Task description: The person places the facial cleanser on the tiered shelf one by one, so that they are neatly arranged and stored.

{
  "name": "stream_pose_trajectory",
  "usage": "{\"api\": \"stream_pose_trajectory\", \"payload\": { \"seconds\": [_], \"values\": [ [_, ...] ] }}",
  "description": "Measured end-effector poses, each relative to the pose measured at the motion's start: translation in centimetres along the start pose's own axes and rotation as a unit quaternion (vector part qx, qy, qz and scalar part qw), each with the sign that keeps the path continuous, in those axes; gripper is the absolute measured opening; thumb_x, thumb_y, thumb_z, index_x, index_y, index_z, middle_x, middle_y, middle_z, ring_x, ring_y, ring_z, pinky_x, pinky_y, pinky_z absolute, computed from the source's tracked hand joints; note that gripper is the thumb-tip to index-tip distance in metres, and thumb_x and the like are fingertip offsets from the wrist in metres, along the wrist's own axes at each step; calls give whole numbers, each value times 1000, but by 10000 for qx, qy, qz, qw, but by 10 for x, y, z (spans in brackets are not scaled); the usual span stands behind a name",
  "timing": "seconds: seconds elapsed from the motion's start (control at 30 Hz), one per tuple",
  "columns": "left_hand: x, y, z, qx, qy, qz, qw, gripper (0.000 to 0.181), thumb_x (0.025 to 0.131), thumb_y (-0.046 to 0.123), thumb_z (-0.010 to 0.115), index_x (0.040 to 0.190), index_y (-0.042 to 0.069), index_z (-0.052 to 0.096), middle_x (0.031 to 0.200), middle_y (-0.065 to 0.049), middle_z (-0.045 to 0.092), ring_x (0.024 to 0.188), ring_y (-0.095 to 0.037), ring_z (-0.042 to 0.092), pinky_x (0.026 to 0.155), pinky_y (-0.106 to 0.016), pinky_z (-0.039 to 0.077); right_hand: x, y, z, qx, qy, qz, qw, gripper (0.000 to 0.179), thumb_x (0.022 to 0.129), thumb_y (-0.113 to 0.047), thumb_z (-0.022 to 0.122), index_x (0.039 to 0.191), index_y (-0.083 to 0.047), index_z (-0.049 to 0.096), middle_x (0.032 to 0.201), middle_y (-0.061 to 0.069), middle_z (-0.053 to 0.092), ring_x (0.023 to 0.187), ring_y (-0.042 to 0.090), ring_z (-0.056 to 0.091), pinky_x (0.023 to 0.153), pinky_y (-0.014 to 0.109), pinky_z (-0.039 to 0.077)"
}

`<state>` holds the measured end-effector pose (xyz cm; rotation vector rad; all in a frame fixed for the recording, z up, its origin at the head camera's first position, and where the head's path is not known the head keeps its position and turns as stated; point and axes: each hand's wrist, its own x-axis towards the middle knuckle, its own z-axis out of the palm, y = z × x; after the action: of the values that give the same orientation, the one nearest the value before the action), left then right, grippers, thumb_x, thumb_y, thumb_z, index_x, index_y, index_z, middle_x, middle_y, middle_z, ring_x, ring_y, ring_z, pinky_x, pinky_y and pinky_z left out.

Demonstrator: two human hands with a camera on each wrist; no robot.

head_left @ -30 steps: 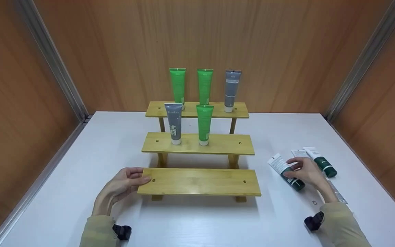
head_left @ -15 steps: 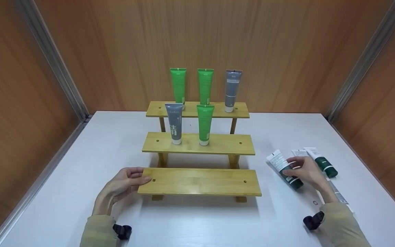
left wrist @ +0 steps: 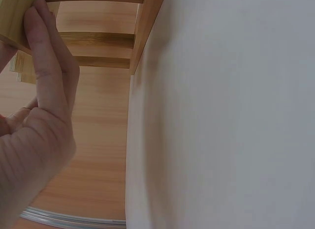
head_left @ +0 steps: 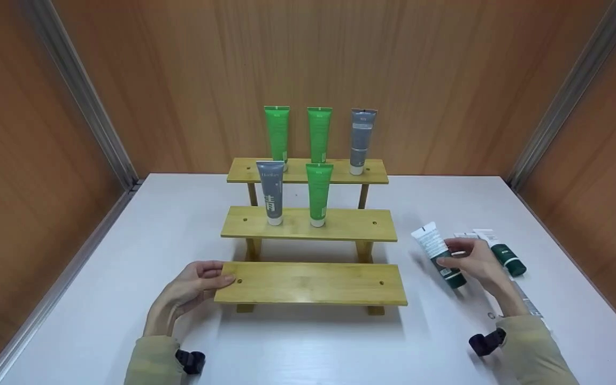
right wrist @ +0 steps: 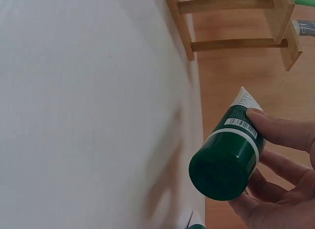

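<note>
My right hand (head_left: 476,263) pinches a white and dark green tube (head_left: 438,254) between thumb and fingers. In the right wrist view this tube (right wrist: 229,150) is tilted, its green cap toward the camera, and looks raised off the table. On the left, my left hand (head_left: 195,286) grips the left end of the bottom shelf of a three-step wooden rack (head_left: 310,283), thumb on top. The left wrist view shows its fingers (left wrist: 44,57) against the shelf's end. Tubes stand cap down on the rack: green ones (head_left: 318,195) and grey-blue ones (head_left: 272,193) on the middle and top shelves.
Beside my right hand another white and dark green tube (head_left: 507,259) lies on the white table (head_left: 308,353). More tubes lie partly hidden under the right forearm. Wooden panels (head_left: 308,64) enclose the table at the back and both sides.
My right hand has lifted the white and dark green tube off the table, moving it slightly up and left and tilting it more upright. The left hand has stayed on the rack.
</note>
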<state>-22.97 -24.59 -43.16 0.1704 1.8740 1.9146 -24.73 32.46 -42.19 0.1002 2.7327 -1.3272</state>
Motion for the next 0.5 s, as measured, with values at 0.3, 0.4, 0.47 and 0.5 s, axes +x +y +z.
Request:
{"api": "stream_pose_trajectory", "payload": {
  "seconds": [0.3,0.4,0.47,0.5],
  "values": [
    [0,0,0,42,35,-42,10000,70,93,12,71,143,-19,32,111,-3,70,102,-12,71,91,-23,60,-4,-15,1,361,-68,-153,9992,65,92,-19,74,146,6,46,142,28,51,115,26,58,86,15,50],
    [0,0,-1,3,41,-33,10000,71,93,11,71,143,-19,31,112,-4,69,102,-12,70,92,-23,60,-6,-20,2,413,-55,-243,9988,65,93,-19,73,146,5,45,142,27,51,114,26,58,87,14,50],
    [0,0,0,-2,41,-25,10000,71,93,11,71,143,-19,31,112,-4,69,103,-12,70,92,-23,59,-7,-22,2,463,-46,-312,9984,64,93,-19,72,146,5,45,142,27,50,116,28,57,88,14,50],
    [0,0,0,-4,43,-25,10000,71,93,11,71,143,-19,31,112,-4,69,103,-12,70,92,-23,60,-8,-24,2,481,-39,-332,9983,64,93,-19,72,147,5,45,142,27,50,117,29,57,88,14,50]
  ]
}}
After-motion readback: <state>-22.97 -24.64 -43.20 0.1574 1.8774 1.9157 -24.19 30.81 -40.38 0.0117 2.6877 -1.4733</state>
